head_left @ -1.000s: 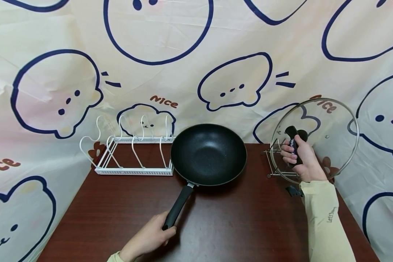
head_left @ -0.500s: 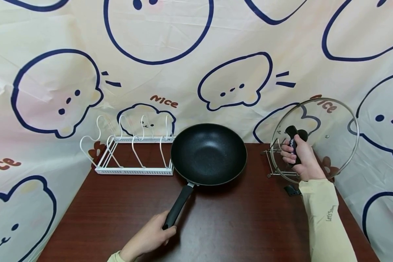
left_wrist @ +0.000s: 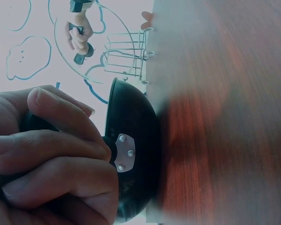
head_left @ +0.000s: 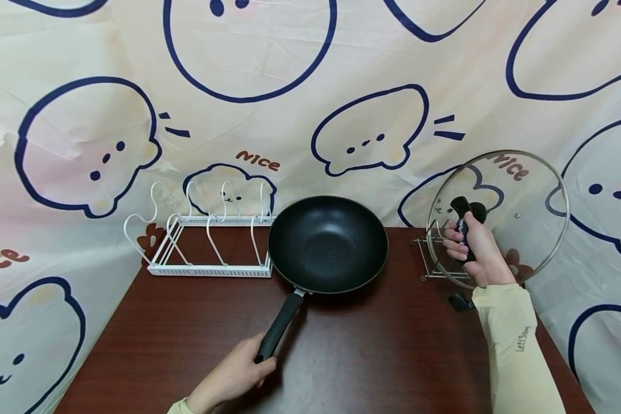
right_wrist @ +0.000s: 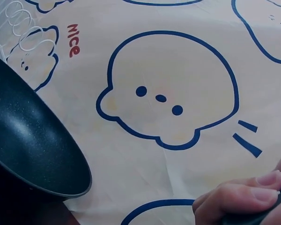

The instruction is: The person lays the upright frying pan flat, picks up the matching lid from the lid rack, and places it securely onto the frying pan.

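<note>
Down at the lower centre of the frame, the left hand (head_left: 238, 368) is gripping the handle (head_left: 280, 325) of the black pan (head_left: 328, 244), fingers curling right round it, as the wrist view is showing up close. The pan itself is sitting mid-frame, its dark inside facing us; whether its base is touching the table (head_left: 372, 351), I can't tell.

Over on the right, the right hand (head_left: 478, 253) is clasping the black knob (head_left: 462, 208) of the glass lid (head_left: 533, 230), fingers wrapping snugly. The lid is standing nearly on edge and overlapping a wire rack (left_wrist: 126, 49); whether the two are touching isn't showing.

Left of the pan, a white rack (head_left: 209, 271) is resting at the table's back edge, its right end almost meeting the pan's rim in the picture. Behind everything, a cartoon-print cloth (head_left: 269, 132) is hanging, and a pale sleeve (head_left: 509, 345) is filling the lower right.
</note>
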Tool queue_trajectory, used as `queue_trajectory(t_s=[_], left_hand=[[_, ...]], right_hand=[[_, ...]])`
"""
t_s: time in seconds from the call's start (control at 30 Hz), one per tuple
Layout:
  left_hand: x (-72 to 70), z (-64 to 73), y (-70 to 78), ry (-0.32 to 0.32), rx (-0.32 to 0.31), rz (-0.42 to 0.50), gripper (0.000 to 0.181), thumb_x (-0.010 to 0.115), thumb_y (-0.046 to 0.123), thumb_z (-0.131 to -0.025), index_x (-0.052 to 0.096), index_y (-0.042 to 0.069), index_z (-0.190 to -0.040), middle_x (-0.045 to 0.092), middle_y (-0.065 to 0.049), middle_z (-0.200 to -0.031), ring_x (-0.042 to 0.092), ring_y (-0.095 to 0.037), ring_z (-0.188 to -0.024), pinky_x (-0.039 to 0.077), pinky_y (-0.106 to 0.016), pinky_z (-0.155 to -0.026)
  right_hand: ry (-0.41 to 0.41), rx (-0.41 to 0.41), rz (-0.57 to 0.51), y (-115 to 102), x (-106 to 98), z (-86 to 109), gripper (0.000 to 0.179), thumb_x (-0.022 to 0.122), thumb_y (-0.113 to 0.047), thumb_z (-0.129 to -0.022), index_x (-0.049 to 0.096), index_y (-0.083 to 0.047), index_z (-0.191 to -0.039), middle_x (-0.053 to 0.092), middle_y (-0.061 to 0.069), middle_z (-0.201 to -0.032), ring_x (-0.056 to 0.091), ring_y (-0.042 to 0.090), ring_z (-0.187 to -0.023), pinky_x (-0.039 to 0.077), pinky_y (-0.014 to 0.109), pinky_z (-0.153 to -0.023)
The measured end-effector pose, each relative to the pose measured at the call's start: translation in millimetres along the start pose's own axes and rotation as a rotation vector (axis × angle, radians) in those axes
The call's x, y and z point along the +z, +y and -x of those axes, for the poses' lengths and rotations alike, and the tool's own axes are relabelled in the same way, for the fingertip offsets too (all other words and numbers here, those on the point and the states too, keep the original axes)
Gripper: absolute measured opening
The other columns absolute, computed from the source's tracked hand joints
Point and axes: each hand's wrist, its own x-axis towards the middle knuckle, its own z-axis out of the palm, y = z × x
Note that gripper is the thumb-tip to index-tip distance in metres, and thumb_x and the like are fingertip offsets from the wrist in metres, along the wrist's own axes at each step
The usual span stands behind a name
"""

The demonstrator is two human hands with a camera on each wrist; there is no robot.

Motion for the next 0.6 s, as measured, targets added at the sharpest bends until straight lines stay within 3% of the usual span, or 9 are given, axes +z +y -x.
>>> queue_trajectory(t_s=[0.1,0.33,0.5,0.6], left_hand=[[0.5,0.3,-0.3,0.008,0.004,-0.01,0.013,0.059,0.011,-0.096,0.057,0.0,-0.103,0.056,0.004,-0.057,0.054,-0.009,-0.048,0.044,-0.023,-0.052],[0.1,0.0,-1.9,0.015,0.03,-0.006,0.013,0.061,0.012,-0.095,0.057,0.002,-0.103,0.056,0.003,-0.056,0.054,-0.01,-0.047,0.043,-0.023,-0.051],[-0.6,-1.1,-2.8,0.009,0.021,-0.004,0.014,0.06,0.011,-0.096,0.057,0.0,-0.104,0.055,0.004,-0.056,0.053,-0.009,-0.047,0.043,-0.023,-0.051],[-0.7,-0.4,-3.6,0.002,0.007,0.004,0.014,0.06,0.012,-0.096,0.057,0.0,-0.104,0.055,0.003,-0.057,0.053,-0.01,-0.048,0.043,-0.023,-0.051]], right_hand=[[-0.004,-0.008,0.012,-2.4,3.2,1.6,0.049,0.024,-0.053,-0.109,0.042,-0.011,-0.092,0.042,-0.005,-0.063,0.01,0.01,-0.055,0.027,0.02,-0.04],[0.027,-0.01,0.03,-5.3,4.7,11.1,0.047,0.031,-0.055,-0.108,0.044,-0.011,-0.096,0.046,-0.004,-0.064,0.029,0.01,-0.046,0.038,0.021,-0.041],[0.025,-0.02,0.047,-6.5,8.0,14.4,0.048,0.029,-0.055,-0.108,0.044,-0.011,-0.095,0.046,-0.005,-0.063,0.028,0.01,-0.046,0.037,0.02,-0.041],[0.006,-0.036,0.061,-7.3,10.3,15.1,0.05,0.026,-0.055,-0.108,0.044,-0.011,-0.093,0.045,-0.006,-0.063,0.019,0.01,-0.048,0.035,0.02,-0.04]])
